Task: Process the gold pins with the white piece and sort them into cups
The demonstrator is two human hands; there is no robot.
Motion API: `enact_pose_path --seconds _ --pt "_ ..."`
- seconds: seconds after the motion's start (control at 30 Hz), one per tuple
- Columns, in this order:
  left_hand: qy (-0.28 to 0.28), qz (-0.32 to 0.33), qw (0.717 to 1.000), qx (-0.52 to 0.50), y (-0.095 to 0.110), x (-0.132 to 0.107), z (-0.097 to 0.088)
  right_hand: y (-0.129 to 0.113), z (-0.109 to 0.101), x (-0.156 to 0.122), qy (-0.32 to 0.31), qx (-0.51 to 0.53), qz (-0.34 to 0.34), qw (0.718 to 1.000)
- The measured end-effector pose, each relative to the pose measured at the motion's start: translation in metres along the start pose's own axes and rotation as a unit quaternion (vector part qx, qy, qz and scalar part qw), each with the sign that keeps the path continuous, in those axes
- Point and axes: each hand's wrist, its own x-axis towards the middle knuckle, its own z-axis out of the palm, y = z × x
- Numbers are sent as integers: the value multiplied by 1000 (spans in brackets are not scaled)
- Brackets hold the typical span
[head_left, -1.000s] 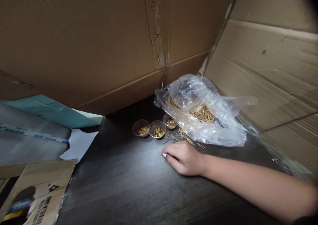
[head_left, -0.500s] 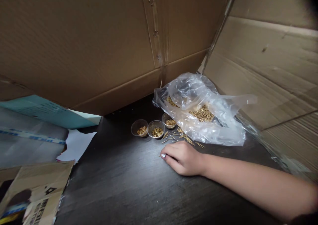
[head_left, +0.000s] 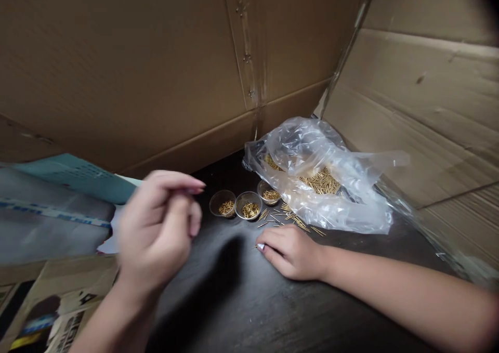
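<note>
Rising around a dark table (head_left: 218, 311), cardboard walls (head_left: 117, 67) box in a crumpled plastic bag (head_left: 312, 186) holding a heap of gold pins (head_left: 318, 182). Three clear cups (head_left: 248, 205) stand just beside the bag, each partly filled with pins, and loose pins (head_left: 283, 217) lie scattered near them. The left hand (head_left: 156, 228) is raised over the table, fingers bunched; whether they grip anything cannot be told. The right hand (head_left: 290, 251) lies curled on the table, fingertips closed on one pin (head_left: 255, 247).

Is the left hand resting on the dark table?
No, the left hand is raised in the air, clear of the dark table.
</note>
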Motion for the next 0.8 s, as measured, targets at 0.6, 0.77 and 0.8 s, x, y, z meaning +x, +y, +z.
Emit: enact_pose_path --seconds 0.6,0.77,0.8 --pt "-515 85 715 466 -3 55 81 -2 0 0 -7 1 -6 1000" --pt "-536 99 700 461 1 53 91 -1 0 1 -5 0 -4 1000" --pt "-537 104 699 460 0 53 91 -1 -1 1 -4 -1 -3 1000"
